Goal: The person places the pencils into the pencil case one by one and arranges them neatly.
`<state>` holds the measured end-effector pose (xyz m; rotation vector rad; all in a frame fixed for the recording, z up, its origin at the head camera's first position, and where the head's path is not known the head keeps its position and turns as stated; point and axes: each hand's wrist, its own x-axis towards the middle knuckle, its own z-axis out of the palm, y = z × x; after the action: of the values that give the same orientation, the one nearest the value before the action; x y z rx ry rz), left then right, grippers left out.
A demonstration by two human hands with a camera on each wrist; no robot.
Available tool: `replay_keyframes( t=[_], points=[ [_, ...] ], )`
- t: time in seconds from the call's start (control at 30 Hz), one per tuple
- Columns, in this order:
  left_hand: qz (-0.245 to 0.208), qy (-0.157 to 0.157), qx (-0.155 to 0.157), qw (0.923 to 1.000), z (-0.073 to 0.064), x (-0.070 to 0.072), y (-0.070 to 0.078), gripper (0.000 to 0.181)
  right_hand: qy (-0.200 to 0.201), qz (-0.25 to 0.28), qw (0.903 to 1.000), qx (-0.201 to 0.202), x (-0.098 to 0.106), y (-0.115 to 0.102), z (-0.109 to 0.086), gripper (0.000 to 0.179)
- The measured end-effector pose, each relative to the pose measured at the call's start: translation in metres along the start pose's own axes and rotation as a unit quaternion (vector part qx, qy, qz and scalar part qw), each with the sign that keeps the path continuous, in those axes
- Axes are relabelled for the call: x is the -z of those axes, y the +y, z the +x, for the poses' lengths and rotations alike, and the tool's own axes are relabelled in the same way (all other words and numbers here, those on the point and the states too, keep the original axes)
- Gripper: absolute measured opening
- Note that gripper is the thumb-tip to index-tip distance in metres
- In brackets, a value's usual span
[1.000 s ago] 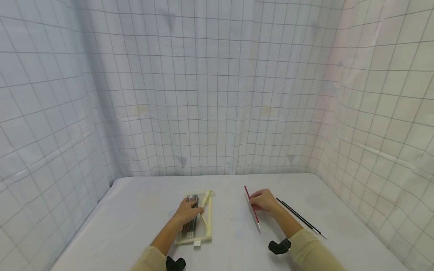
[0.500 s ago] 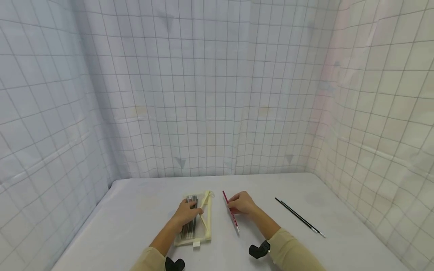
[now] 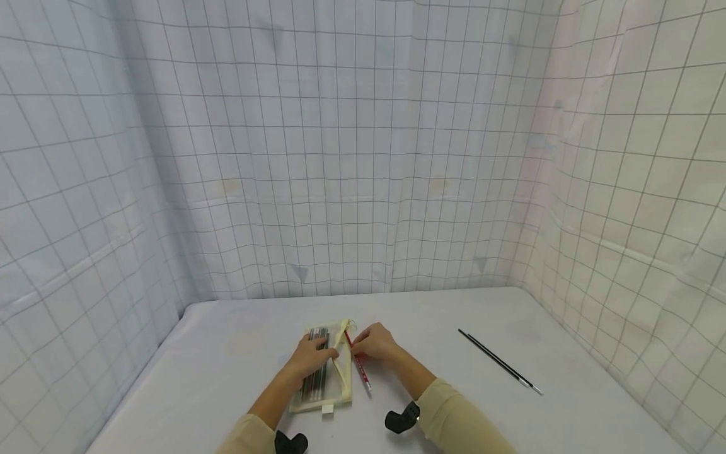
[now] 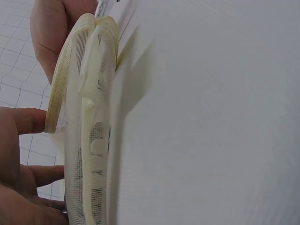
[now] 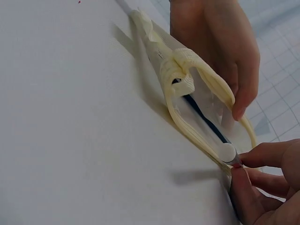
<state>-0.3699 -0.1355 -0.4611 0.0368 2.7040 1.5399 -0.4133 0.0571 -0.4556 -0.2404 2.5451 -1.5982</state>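
A see-through mesh zip pouch (image 3: 344, 400) with cream trim lies on the white table, several dark pencils (image 3: 319, 378) inside it. Over its top rests my left hand (image 3: 308, 358), and the thumb holds the zip edge up so the mouth gapes, as the right wrist view shows. My right hand (image 3: 374, 343) pinches a red pencil (image 3: 362, 371) between thumb and fingers, right at the pouch's open side. In the right wrist view the pencil's white eraser (image 5: 228, 152) faces the camera, overlapping the opening; its far end is hidden.
Two black pencils (image 3: 499, 361) with pale ends lie side by side on the right of the table (image 3: 442, 321). A white tag (image 3: 328, 410) sticks out from the pouch's near edge. Gridded white curtains (image 3: 317, 189) close off the back and sides.
My right hand has carried the red pencil leftward from mid-table, near the black pencils, to the pouch's open side. The left hand has stayed on the pouch.
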Motion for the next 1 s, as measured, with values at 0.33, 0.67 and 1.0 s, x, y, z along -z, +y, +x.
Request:
replay_keyframes(
  t=[0.33, 0.67, 1.0],
  points=[
    [-0.001, -0.001, 0.003, 1.0, -0.002, 0.004, 0.0, 0.07, 0.016, -0.063, 0.9969, 0.043, -0.031, -0.016, 0.011, 0.004],
    [-0.005, -0.004, -0.004, 1.0, 0.003, 0.002, 0.008, 0.071, -0.079, 0.055, 0.9951, -0.019, -0.024, -0.018, 0.013, 0.015],
    [0.004, -0.014, 0.01, 0.9998, 0.002, 0.003, 0.005, 0.074, -0.167, 0.126, 0.9739, -0.088, -0.015, -0.013, 0.012, 0.024]
  ],
)
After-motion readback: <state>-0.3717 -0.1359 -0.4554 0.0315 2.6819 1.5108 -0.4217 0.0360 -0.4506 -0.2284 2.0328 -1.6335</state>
